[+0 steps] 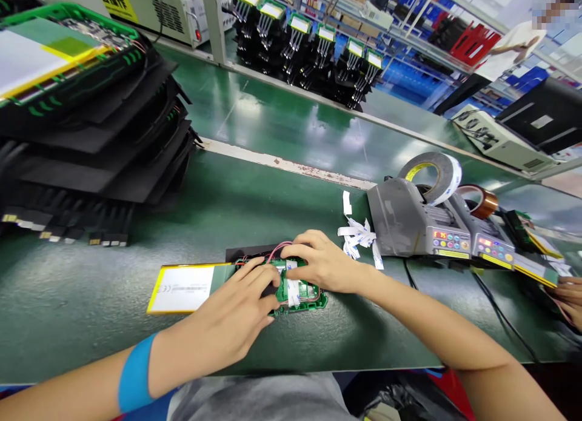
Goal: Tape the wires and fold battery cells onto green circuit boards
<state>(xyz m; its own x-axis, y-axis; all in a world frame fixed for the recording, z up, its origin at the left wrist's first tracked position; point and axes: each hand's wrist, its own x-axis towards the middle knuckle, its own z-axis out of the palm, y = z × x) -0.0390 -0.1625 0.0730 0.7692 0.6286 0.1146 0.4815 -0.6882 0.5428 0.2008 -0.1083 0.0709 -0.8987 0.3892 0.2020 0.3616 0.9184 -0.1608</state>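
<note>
Green plastic housing with an exposed circuit board [308,291] lies on the glossy green worktop [364,333], directly under and between the person's two bare hands. Left hand [239,303]: palm down, fingers bent, fingertips and thumb at the housing's near-left part, over a small dark piece; cannot tell whether it is pinched. Right hand [324,262]: arched over the far-right part, fingers curved, tips beside thin pinkish-red wires [278,249] looping up between the hands; grip on them cannot be told.

Strip of white tape with blue marks [293,292] crosses the board just below the right fingertips. Flat white battery pouch with yellow edges [186,289] extends left from beneath the left hand. Bright blue wristband [136,372] on the left wrist.

Beyond the right hand, to its right: loose heap of white tape pieces [359,234], then a grey tape dispenser with a lit display [395,218], a wide white-and-grey tape roll [451,180] on top. Well apart, far left of the left hand: tall stack of black casings with green trim [109,139]. Far right of the right hand, at the edge of view: another person's hand [570,297].
</note>
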